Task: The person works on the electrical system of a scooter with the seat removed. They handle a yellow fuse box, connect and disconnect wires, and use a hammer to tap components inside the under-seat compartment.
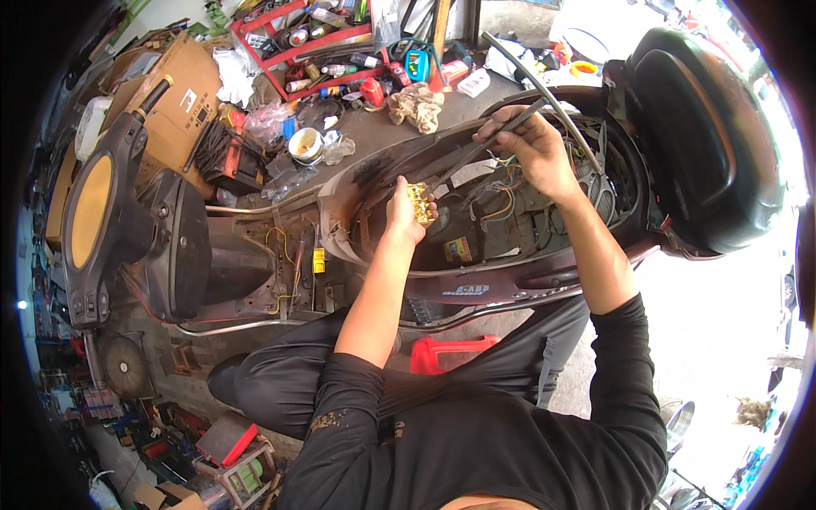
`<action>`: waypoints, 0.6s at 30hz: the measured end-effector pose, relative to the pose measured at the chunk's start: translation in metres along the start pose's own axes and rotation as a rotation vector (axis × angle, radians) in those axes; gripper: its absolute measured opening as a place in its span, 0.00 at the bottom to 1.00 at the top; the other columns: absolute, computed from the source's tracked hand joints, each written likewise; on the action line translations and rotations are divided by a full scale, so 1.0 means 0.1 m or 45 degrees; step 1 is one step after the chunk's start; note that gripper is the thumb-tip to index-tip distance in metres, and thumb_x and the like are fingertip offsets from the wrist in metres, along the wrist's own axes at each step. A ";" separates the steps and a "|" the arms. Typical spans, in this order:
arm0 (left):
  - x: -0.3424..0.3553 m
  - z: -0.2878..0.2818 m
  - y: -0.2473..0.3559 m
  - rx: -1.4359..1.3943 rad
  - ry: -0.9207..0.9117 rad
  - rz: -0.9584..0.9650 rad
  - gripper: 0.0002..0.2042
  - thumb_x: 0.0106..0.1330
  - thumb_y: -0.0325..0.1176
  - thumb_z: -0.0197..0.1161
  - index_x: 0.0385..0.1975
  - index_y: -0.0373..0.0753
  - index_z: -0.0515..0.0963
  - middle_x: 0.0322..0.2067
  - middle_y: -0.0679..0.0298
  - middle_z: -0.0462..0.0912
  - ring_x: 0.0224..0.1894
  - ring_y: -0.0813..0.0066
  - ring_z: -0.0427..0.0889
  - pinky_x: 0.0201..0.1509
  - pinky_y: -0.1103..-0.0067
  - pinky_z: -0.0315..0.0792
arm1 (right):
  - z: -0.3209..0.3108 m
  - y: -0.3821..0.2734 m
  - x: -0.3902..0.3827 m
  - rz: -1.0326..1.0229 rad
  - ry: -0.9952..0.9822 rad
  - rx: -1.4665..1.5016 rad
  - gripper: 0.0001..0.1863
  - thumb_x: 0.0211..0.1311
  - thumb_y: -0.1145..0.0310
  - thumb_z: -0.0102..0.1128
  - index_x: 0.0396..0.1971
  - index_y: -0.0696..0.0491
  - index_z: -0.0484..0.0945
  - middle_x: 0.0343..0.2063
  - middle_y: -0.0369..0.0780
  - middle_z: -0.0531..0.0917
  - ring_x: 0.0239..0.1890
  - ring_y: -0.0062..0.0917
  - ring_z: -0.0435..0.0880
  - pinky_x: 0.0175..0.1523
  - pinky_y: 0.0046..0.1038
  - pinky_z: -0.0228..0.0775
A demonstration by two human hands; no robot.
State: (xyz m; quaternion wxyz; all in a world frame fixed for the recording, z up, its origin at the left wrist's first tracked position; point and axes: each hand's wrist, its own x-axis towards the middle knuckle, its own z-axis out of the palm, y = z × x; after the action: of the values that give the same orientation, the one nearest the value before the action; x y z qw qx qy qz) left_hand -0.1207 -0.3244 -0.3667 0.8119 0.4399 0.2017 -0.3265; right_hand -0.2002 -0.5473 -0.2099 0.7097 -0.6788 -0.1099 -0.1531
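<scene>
My left hand (403, 218) is closed around a small gold-yellow piece with a bumpy surface (419, 204), held above the open body of a scooter (374, 274). My right hand (537, 151) grips a long, thin dark rod-shaped tool (476, 154). The tool slants down to the left, its lower end beside the yellow piece; whether they touch I cannot tell. Below my hands, loose coloured wires (500, 200) and a yellow-labelled part (457, 250) show inside the body. My left fingers partly hide the yellow piece.
A black rounded top box or seat (701, 144) stands at the right. A long bar (540, 85) slants across the rear opening. Behind are a red rack (306, 55) of bottles, a crumpled cloth (416, 108) and a white tub (306, 146). A red stool (429, 355) is underneath.
</scene>
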 end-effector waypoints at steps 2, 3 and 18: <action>0.00 -0.01 0.00 -0.003 0.001 0.004 0.25 0.74 0.59 0.44 0.36 0.42 0.76 0.24 0.60 0.80 0.24 0.67 0.79 0.26 0.71 0.75 | 0.00 0.01 0.00 0.005 -0.008 -0.012 0.13 0.68 0.82 0.50 0.51 0.57 0.72 0.39 0.41 0.85 0.46 0.25 0.83 0.52 0.27 0.76; 0.00 0.00 0.00 -0.004 0.007 0.005 0.25 0.74 0.59 0.44 0.36 0.42 0.77 0.25 0.60 0.80 0.24 0.67 0.79 0.26 0.71 0.75 | -0.01 0.01 0.00 0.008 -0.010 -0.020 0.14 0.68 0.82 0.50 0.51 0.57 0.71 0.40 0.41 0.85 0.46 0.25 0.83 0.51 0.27 0.76; -0.02 0.01 0.03 0.011 -0.019 0.064 0.23 0.74 0.55 0.47 0.33 0.39 0.75 0.22 0.60 0.78 0.20 0.67 0.78 0.22 0.71 0.74 | 0.08 -0.21 -0.03 0.003 -0.237 -0.159 0.14 0.64 0.86 0.47 0.45 0.59 0.76 0.43 0.40 0.83 0.50 0.27 0.81 0.59 0.31 0.72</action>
State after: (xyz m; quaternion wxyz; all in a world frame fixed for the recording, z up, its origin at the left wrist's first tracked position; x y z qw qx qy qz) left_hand -0.1203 -0.3229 -0.3634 0.8194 0.4459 0.1830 -0.3101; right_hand -0.2102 -0.5400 -0.1910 0.6528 -0.7333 -0.1647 -0.0950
